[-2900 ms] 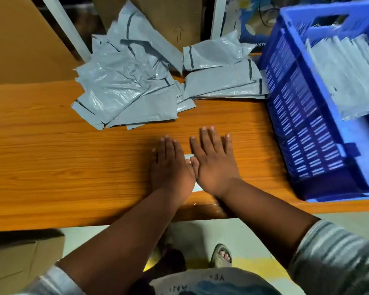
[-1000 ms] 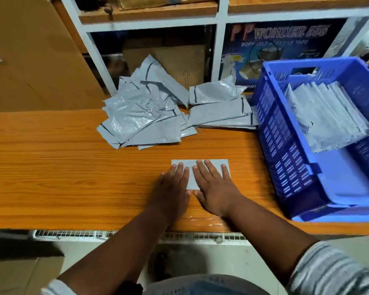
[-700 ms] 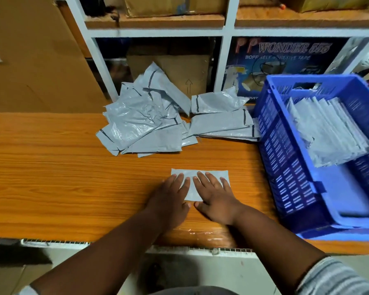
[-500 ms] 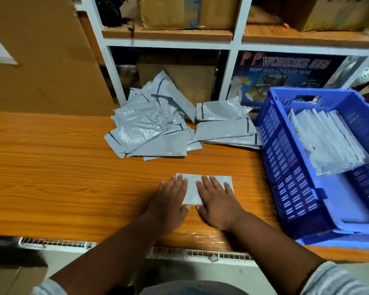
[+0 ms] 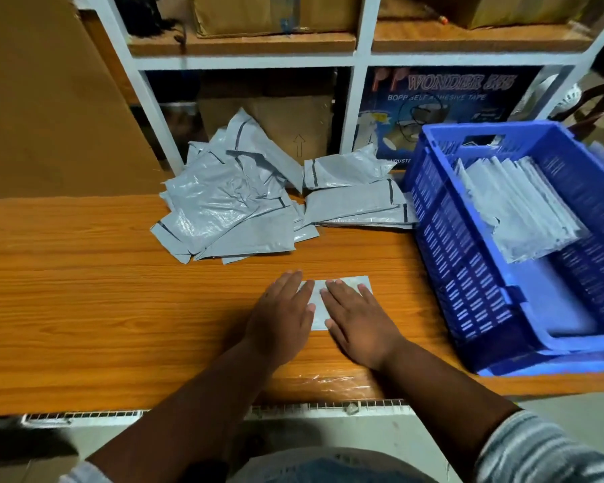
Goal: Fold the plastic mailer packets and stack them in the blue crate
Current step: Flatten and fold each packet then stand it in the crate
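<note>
A folded grey mailer packet (image 5: 319, 303) lies flat on the wooden table (image 5: 84, 308) near its front edge. My left hand (image 5: 281, 318) and my right hand (image 5: 358, 318) press on it side by side, fingers straight, covering most of it. A loose pile of unfolded grey mailers (image 5: 231, 210) sits behind, with a flatter pile (image 5: 356, 207) to its right. The blue crate (image 5: 468, 273) stands at the right, tilted, holding a row of folded mailers (image 5: 516, 210).
A white shelf frame (image 5: 360, 81) stands behind the table with cardboard boxes (image 5: 269, 12) on it and a dark tape carton (image 5: 450, 99) below. A brown board (image 5: 49, 109) leans at the back left. Bare wood stretches to the left of my hands.
The view has tilted up, showing more shelf. Both hands stay flat on the folded packet, sliding slightly over it; the packet stays in place.
</note>
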### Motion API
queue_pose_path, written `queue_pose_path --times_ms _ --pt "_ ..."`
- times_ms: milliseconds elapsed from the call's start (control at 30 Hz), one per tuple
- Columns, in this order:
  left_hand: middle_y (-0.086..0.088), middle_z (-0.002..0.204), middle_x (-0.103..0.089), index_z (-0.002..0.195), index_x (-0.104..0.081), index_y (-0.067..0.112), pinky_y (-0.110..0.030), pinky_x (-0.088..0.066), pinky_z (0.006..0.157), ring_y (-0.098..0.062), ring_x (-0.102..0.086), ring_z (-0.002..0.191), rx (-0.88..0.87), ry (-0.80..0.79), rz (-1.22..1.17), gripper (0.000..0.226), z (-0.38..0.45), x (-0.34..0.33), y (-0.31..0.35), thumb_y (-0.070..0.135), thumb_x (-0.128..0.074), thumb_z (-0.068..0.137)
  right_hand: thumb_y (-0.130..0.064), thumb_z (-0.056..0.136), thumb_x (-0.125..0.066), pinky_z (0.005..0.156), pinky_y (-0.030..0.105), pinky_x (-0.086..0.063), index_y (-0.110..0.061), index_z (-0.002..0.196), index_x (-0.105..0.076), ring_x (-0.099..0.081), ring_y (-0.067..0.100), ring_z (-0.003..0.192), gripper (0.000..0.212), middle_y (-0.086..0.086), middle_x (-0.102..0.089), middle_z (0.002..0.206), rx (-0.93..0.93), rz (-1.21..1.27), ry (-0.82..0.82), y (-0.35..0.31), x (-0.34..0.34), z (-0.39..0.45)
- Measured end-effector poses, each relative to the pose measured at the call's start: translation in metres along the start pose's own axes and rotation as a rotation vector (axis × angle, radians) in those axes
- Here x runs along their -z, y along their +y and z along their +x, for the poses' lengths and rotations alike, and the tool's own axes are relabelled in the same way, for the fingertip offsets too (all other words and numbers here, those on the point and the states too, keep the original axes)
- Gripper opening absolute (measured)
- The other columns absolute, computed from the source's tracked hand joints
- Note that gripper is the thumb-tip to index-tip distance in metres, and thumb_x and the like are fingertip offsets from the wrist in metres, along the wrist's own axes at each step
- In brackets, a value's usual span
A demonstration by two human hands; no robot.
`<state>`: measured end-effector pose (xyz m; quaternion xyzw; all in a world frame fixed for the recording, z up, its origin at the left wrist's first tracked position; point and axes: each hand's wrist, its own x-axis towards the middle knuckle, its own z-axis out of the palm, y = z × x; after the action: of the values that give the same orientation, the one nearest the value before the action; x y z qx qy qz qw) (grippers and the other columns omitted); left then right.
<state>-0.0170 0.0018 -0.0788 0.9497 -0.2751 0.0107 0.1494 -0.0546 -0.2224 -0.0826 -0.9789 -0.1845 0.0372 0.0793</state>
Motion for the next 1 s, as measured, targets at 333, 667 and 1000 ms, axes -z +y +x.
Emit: queue_pose_path --times_ms 333,667,1000 --pt "-0.007 0.177 -0.024 0.169 -0.026 0.017 -0.053 -0.019 0.131 -0.028 -0.022 0.163 0.049 -0.151 0.152 0.085 -0.021 -0.014 -0.027 0.064 -0.033 0.099 -0.068 0.108 -0.006 0.133 0.05 0.004 -0.031 0.171 0.008 0.017 0.018 0.164 0.074 -0.007 0.018 0.177 -0.311 0.001 -0.11 0.034 -0.004 -0.043" --pt "-0.009 0.175 -0.029 0.166 -0.034 0.013 -0.06 -0.028 0.127 -0.028 -0.025 0.162 -0.094 -0.179 0.044 0.072 0.0 -0.011 0.005 0.046 -0.026 0.103 -0.051 0.111 -0.029 0.131 0.057 -0.013 -0.018 0.171 -0.017 -0.007 0.025 0.166 0.069 0.009 -0.012 0.179 -0.059 0.045 -0.063 -0.014 -0.009 0.0" --pt "-0.004 0.178 -0.017 0.17 -0.021 0.018 -0.054 -0.014 0.133 -0.024 -0.012 0.165 0.061 -0.134 0.069 0.081 -0.031 -0.007 -0.045 0.064 -0.032 0.104 -0.069 0.108 -0.012 0.133 0.051 0.004 -0.026 0.171 0.004 0.016 0.017 0.164 0.079 -0.005 0.014 0.178 -0.304 0.048 -0.118 0.031 0.003 -0.035"
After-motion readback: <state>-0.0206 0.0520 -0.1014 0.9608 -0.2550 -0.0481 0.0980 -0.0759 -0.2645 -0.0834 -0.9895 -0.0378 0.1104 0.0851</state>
